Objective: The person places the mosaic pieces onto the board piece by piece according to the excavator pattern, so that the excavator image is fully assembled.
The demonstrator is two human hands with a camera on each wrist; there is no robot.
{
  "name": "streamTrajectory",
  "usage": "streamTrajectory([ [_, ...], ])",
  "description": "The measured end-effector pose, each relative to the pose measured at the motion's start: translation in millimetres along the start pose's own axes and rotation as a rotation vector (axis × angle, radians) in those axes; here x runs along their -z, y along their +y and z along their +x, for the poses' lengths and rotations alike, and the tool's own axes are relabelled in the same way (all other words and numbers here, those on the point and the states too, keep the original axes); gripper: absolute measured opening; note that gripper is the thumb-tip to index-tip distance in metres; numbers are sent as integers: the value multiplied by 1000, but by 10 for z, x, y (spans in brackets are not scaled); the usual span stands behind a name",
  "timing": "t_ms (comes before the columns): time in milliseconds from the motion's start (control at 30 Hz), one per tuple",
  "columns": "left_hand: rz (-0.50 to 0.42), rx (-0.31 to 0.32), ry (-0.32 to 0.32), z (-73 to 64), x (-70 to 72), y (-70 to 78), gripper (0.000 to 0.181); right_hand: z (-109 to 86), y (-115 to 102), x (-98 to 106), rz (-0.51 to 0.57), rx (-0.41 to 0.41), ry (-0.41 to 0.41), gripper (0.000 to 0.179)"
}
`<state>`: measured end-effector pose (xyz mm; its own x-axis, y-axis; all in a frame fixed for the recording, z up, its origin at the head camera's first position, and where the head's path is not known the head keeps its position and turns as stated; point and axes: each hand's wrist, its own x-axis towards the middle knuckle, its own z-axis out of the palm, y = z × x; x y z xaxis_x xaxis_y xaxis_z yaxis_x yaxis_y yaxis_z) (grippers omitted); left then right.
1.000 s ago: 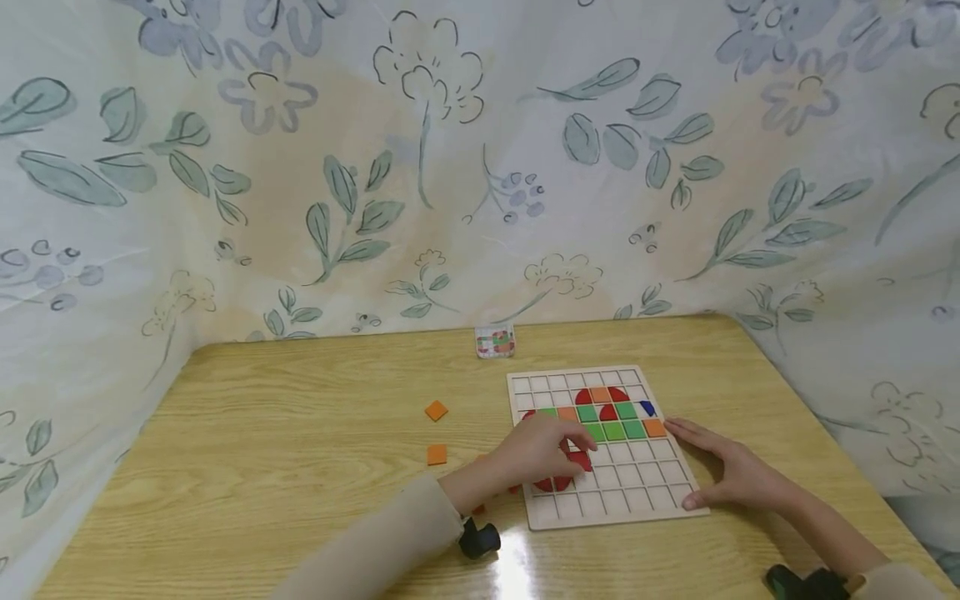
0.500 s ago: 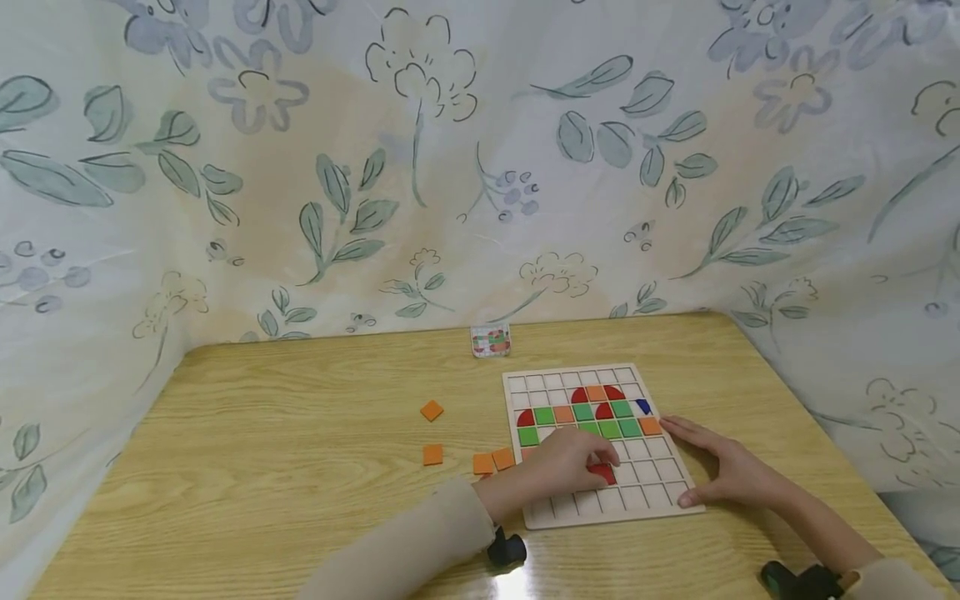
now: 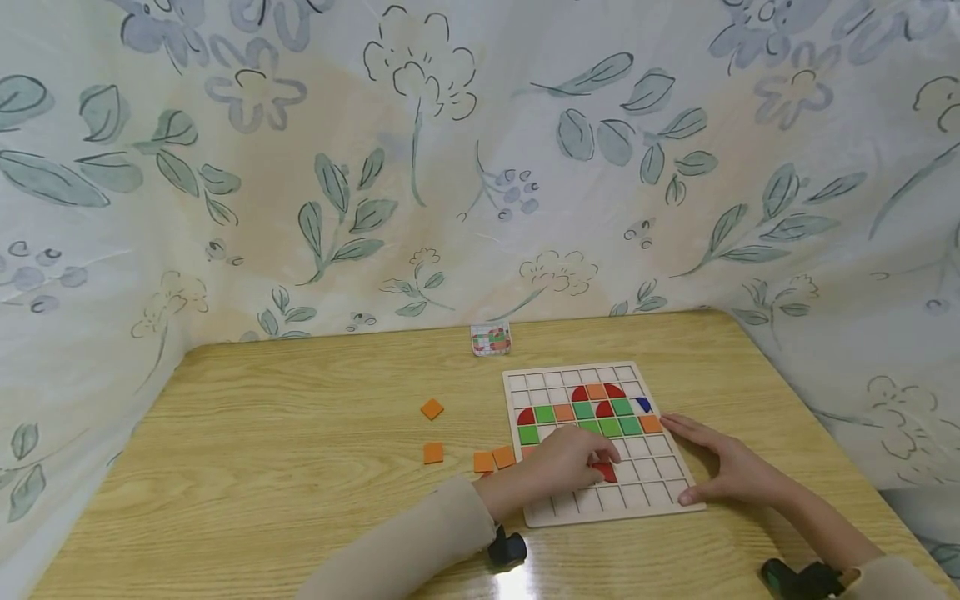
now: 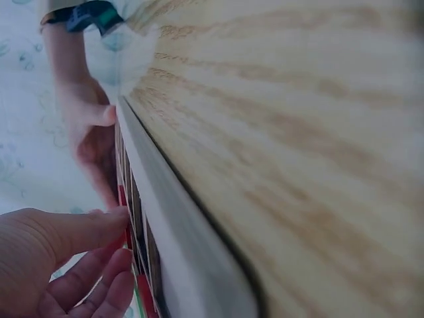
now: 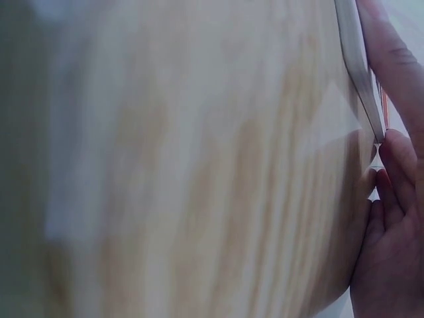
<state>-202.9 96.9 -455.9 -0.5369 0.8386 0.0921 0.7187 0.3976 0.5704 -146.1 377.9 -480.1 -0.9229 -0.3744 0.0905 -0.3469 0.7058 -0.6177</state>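
A light wooden grid board (image 3: 652, 487) lies on the table, bearing red, green and orange tiles and one dark blue piece (image 3: 642, 405). My left hand (image 3: 558, 462) reaches over its lower half and pinches a red curved tile (image 3: 606, 473) low against the board; the hand hides some cells and tiles. In the left wrist view, the left thumb (image 4: 99, 228) and curled fingers meet at the board's surface. My right hand (image 3: 731, 473) rests along the board's right edge, fingers stretched toward the far side and thumb at the near corner. The right wrist view shows it beside the board's edge (image 5: 354, 59).
Two loose orange squares, one turned like a diamond (image 3: 432, 409), lie left of the board. More orange tiles (image 3: 483, 462) sit near its left edge, partly by the left forearm. A small patterned card (image 3: 491, 339) stands at the table's back, before a floral curtain (image 3: 420, 150).
The left hand has shifted right and slightly nearer across the board, to the red tile's present spot. Over the last half second it stays almost still. The right hand keeps its place.
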Motion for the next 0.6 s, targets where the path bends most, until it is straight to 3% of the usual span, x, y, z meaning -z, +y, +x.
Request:
streamTrajectory([
  [200, 49, 5, -20, -13, 25, 5, 20, -5, 5, -17, 10, -5, 2, 95],
  [300, 29, 49, -46, -65, 92, -9, 21, -11, 6, -25, 10, -18, -2, 95],
  [400, -19, 81, -47, -163, 245, -44, 22, -11, 11, -25, 9, -20, -1, 95],
  [600, -101, 118, 15, -462, 570, -208, 21, -3, -1, -13, 7, -24, -2, 96],
])
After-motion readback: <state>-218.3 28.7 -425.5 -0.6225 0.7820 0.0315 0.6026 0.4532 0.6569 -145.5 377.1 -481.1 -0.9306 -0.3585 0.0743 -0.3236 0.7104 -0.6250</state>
